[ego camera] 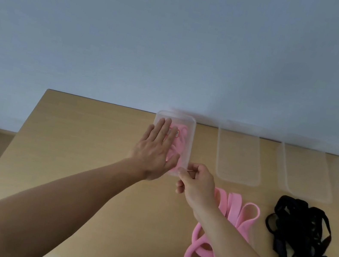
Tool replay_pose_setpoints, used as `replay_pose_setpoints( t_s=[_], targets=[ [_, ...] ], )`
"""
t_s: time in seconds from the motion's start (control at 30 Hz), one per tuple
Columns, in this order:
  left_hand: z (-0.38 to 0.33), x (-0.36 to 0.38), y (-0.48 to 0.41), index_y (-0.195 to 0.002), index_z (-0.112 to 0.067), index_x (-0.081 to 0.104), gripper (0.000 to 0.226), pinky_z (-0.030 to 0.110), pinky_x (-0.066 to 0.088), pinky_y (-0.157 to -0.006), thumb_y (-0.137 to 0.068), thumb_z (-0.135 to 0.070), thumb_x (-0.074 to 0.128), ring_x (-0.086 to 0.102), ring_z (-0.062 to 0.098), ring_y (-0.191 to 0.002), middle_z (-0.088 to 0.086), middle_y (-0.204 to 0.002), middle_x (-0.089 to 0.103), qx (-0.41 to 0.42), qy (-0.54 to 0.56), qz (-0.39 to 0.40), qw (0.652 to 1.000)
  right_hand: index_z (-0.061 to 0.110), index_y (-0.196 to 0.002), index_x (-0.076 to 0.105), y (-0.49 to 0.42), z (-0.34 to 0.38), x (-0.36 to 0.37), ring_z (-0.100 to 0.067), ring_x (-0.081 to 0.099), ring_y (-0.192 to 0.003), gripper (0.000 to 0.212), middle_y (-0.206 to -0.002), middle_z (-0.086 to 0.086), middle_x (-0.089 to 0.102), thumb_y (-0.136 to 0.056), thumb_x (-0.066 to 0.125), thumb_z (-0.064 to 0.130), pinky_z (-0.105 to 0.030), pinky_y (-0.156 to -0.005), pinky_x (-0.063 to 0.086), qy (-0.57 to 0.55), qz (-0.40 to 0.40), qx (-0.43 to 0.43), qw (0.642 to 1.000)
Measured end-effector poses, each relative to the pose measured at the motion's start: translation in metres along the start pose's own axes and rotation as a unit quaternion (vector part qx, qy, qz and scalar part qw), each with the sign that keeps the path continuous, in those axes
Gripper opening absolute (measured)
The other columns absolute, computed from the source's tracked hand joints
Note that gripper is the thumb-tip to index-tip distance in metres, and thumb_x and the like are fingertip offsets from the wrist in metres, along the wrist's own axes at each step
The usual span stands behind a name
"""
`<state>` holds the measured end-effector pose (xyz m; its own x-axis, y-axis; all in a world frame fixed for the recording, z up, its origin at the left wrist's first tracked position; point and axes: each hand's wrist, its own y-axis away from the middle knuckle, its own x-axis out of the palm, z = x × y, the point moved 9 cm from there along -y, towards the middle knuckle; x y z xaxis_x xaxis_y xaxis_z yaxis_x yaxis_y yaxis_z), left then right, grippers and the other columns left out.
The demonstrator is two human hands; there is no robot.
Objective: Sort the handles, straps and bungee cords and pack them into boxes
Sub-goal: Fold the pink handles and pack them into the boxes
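While the left hand (156,148) presses flat on the clear box (188,131), the right hand (196,183) pinches its near right corner.
Box points lengthwise away on the tabletop (68,156); loose pink straps (237,210) beside the right wrist.

tan wooden counter (68,156) carries a clear lidded box (185,135) at 12 o'clock, empty clear boxes (239,158) toward 2, black straps (294,236) at 4, pink straps (239,213) at 5.

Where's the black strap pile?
Head view: the black strap pile lies far right on the table, right of the loose pink straps, nearer than the clear boxes.
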<state>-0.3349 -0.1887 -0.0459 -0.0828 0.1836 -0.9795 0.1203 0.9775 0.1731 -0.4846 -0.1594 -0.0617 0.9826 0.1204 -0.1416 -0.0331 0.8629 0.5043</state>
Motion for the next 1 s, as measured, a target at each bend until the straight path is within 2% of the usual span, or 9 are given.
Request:
replay_pose_setpoints(
  t_s=[0.23, 0.37, 0.47, 0.53, 0.57, 0.63, 0.73, 0.9, 1.0],
  targets=[
    [-0.001, -0.001, -0.004, -0.154, -0.013, -0.007, 0.074, 0.039, -0.013, -0.117, -0.096, -0.055, 0.01, -0.02, 0.024, -0.148, 0.012, -0.162, -0.016, 0.01, -0.015, 0.003, 1.0, 0.017, -0.099, 0.06, 0.015, 0.002, -0.009, -0.01, 0.063, -0.058, 0.012, -0.08, 0.001, 0.067, -0.091, 0.06, 0.026, -0.027, -0.056, 0.048, 0.137, -0.006, -0.028, 0.99],
    [-0.011, -0.014, 0.001, -0.155, -0.009, 0.0, 0.068, 0.048, -0.01, -0.118, -0.099, -0.046, 0.011, -0.018, 0.026, -0.149, 0.012, -0.163, -0.012, 0.001, -0.033, 0.004, 0.999, 0.025, -0.092, 0.063, 0.044, 0.005, -0.045, 0.001, 0.059, -0.074, 0.004, -0.082, 0.015, 0.064, -0.091, 0.059, 0.025, -0.009, -0.065, 0.041, 0.263, -0.043, -0.101, 0.958],
    [-0.051, -0.041, 0.022, -0.148, -0.006, 0.032, 0.054, 0.051, 0.013, -0.117, -0.1, -0.031, 0.033, 0.017, 0.033, -0.147, 0.014, -0.157, 0.027, 0.069, 0.01, -0.078, 0.995, 0.028, -0.084, 0.063, 0.07, -0.003, -0.081, -0.001, 0.059, -0.067, 0.011, -0.077, 0.015, 0.064, -0.091, 0.055, 0.029, -0.017, -0.059, 0.043, 0.324, -0.076, -0.1, 0.938],
    [-0.087, -0.054, 0.042, -0.13, -0.008, 0.056, 0.038, 0.045, 0.036, -0.099, -0.093, -0.019, 0.05, 0.05, 0.036, -0.122, 0.013, -0.13, 0.057, 0.154, 0.086, -0.122, 0.977, 0.031, -0.082, 0.061, 0.085, -0.011, -0.1, -0.002, 0.058, -0.061, 0.014, -0.073, 0.014, 0.063, -0.092, 0.052, 0.033, -0.021, -0.053, 0.045, 0.376, -0.082, -0.087, 0.919],
    [-0.103, -0.052, 0.051, -0.124, -0.009, 0.061, 0.034, 0.041, 0.041, -0.089, -0.092, -0.016, 0.052, 0.056, 0.033, -0.109, 0.011, -0.117, 0.063, 0.184, 0.127, -0.099, 0.97, 0.031, -0.081, 0.06, 0.091, -0.015, -0.106, -0.002, 0.058, -0.06, 0.014, -0.073, 0.014, 0.062, -0.091, 0.052, 0.034, -0.022, -0.052, 0.047, 0.398, -0.077, -0.088, 0.91],
    [-0.128, -0.035, 0.066, -0.123, -0.014, 0.063, 0.032, 0.034, 0.042, -0.079, -0.094, -0.017, 0.049, 0.059, 0.028, -0.101, 0.007, -0.109, 0.065, 0.215, 0.161, -0.012, 0.963, 0.032, -0.081, 0.057, 0.101, -0.022, -0.112, -0.001, 0.055, -0.062, 0.01, -0.075, 0.016, 0.059, -0.089, 0.055, 0.038, -0.019, -0.053, 0.042, 0.428, -0.05, -0.104, 0.896],
    [-0.142, -0.007, 0.079, -0.126, -0.023, 0.06, 0.034, 0.03, 0.042, -0.077, -0.096, -0.025, 0.044, 0.061, 0.023, -0.102, -0.001, -0.117, 0.063, 0.199, 0.163, 0.06, 0.965, 0.038, -0.086, 0.052, 0.111, -0.039, -0.105, -0.002, 0.051, -0.073, 0.014, -0.087, 0.018, 0.051, -0.079, 0.06, 0.048, -0.016, -0.06, 0.035, 0.455, 0.044, -0.13, 0.88],
    [-0.143, 0.008, 0.089, -0.128, -0.024, 0.059, 0.034, 0.032, 0.047, -0.081, -0.098, -0.027, 0.045, 0.062, 0.021, -0.097, -0.003, -0.12, 0.061, 0.144, 0.18, 0.095, 0.968, 0.04, -0.121, 0.049, 0.126, -0.061, -0.087, -0.011, 0.037, -0.101, 0.056, -0.115, 0.013, 0.041, -0.068, 0.065, 0.044, -0.022, -0.075, 0.033, 0.553, 0.16, -0.217, 0.788],
    [-0.144, 0.007, 0.095, -0.127, -0.024, 0.059, 0.032, 0.033, 0.048, -0.079, -0.097, -0.026, 0.048, 0.062, 0.019, -0.091, -0.004, -0.118, 0.062, 0.112, 0.188, 0.086, 0.972, 0.033, -0.124, 0.053, 0.129, -0.058, -0.084, -0.013, 0.04, -0.1, 0.05, -0.118, 0.009, 0.043, -0.076, 0.065, 0.036, -0.027, -0.08, 0.042, 0.573, 0.171, -0.283, 0.75]
  ],
)
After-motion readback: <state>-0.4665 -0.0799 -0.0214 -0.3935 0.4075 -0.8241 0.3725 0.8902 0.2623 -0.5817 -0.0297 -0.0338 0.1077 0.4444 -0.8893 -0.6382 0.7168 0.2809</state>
